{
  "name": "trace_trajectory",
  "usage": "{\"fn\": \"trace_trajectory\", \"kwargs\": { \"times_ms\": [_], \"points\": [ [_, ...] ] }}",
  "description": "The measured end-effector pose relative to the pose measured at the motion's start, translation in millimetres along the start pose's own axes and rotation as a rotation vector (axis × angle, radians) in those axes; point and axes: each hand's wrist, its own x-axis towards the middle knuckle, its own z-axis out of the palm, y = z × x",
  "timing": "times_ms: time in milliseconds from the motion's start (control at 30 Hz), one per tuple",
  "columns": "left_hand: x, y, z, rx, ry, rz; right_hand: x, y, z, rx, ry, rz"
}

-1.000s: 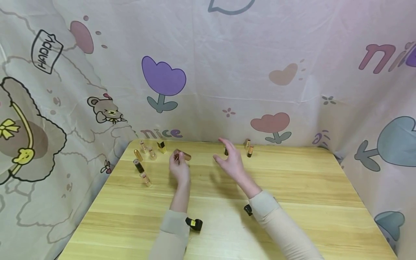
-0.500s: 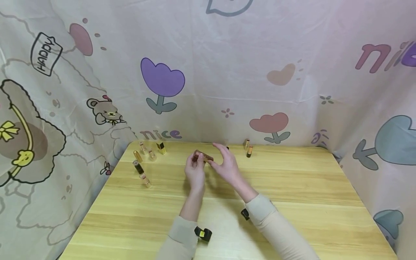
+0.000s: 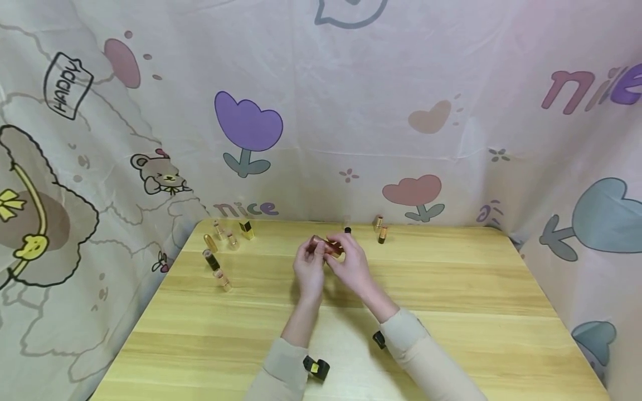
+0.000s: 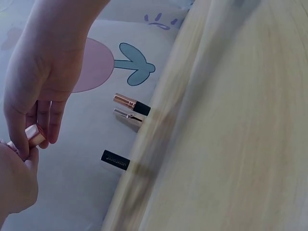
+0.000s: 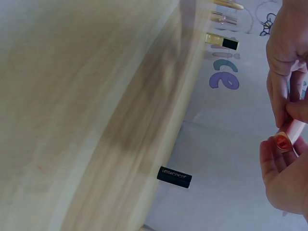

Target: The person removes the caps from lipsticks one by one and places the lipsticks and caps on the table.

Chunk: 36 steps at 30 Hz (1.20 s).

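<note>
One reddish-brown tube (image 3: 328,245), head view, is pinched by left hand (image 3: 309,273) and right hand (image 3: 353,266) together over the wooden table (image 3: 451,278). Left wrist: black tube (image 4: 115,160) stands well apart. Right wrist: same pinched tube, red at its end.

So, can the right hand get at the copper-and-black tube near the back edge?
Probably yes: nothing visible stands between the right hand and the copper-and-black tube, though that hand likely must release the reddish tube first.
</note>
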Motion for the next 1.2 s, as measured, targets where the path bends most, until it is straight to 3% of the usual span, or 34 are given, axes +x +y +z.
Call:
{"fn": "trace_trajectory", "kwargs": {
  "times_ms": [467, 800, 1033, 1200],
  "points": [
    [-3.6, -2.2, -1.1, -0.024, -0.046, -0.001, -9.9, 3, -4, 0.005, 0.121, -0.104],
    [-0.9, 7.0, -7.4, -0.071, -0.053, -0.006, -11.7, -1, -9, -0.019, 0.123, -0.141],
    [15.8, 24.8, -22.4, -0.143, 0.003, 0.074, -18.3, 11, -24, -0.041, 0.152, -0.065],
    [19.2, 25.1, -25.8, -0.104, -0.002, 0.088, -22.9, 18, -33, -0.002, 0.161, 0.012]
  ]
}}
